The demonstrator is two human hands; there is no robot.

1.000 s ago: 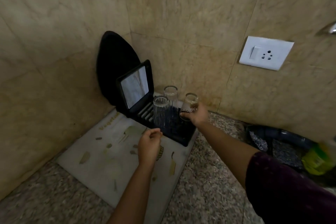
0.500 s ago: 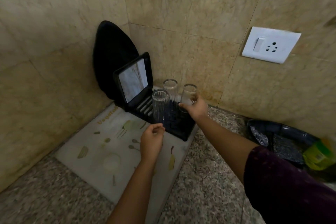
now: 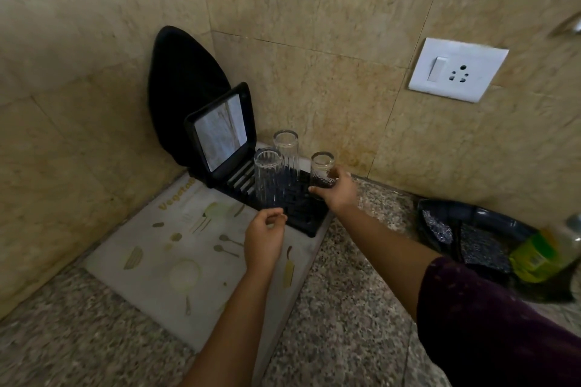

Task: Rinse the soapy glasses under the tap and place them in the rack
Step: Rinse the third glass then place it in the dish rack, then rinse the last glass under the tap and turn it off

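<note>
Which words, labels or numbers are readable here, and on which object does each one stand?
"Vegetab": yellow letters on the white mat; the rest is hidden behind the black rack.
Dark print on the small glass in the right hand: too small to read.
Label on the green bottle: blurred, unreadable.

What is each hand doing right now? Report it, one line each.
Left hand: closed, fingers curled, nothing visible in it.
Right hand: holding the small glass at the rack.
</note>
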